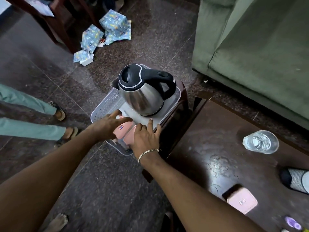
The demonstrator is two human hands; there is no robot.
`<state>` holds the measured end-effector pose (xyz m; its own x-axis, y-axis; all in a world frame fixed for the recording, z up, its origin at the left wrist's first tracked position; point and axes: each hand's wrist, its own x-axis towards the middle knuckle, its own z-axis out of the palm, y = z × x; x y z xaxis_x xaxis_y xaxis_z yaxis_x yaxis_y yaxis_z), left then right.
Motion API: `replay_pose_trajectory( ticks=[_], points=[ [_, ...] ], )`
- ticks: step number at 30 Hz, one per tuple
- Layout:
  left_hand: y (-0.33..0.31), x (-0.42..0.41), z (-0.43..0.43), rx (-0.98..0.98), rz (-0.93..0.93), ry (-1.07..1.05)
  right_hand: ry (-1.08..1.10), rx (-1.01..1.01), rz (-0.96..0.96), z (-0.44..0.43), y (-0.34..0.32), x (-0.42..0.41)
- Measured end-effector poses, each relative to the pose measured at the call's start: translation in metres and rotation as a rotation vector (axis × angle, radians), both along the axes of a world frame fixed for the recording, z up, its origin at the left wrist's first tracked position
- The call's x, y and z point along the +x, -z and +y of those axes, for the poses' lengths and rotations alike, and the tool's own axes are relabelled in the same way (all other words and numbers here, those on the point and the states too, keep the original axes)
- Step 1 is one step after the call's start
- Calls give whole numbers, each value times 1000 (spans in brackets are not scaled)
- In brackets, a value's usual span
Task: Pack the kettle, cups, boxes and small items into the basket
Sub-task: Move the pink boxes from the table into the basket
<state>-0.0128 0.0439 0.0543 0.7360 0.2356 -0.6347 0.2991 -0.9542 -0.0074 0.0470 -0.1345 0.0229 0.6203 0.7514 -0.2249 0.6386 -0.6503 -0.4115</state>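
A steel kettle [143, 91] with a black lid and handle stands upright in the far part of the grey perforated basket [104, 104]. Two pink-lidded boxes [122, 128] sit side by side in the basket's near end. My left hand [108, 126] rests over the left box with fingers spread. My right hand [145, 138], with a chain bracelet on the wrist, lies flat on the right box. Whether either hand grips its box is unclear. On the dark table at right lie a third pink box [240, 200] and a clear glass cup [260, 142].
The basket sits on a dark brown stool [181, 104]. A green sofa [259, 47] fills the upper right. Torn blue wrapping paper [105, 32] lies on the floor beyond. Another person's legs and sandals [60, 114] stand at left. A mesh-covered item [296, 179] and a purple item [291, 222] lie on the table.
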Motion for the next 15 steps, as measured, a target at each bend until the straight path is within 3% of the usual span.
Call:
replay_pose_trajectory(
  ticks=[9,15],
  points=[
    [-14,-6,-10,47,14,-78,-13,110,-13,-27,-14,15],
    [-36,-11,-25,136,-94,-42,148,270,-114,-118,-27,45]
  ],
)
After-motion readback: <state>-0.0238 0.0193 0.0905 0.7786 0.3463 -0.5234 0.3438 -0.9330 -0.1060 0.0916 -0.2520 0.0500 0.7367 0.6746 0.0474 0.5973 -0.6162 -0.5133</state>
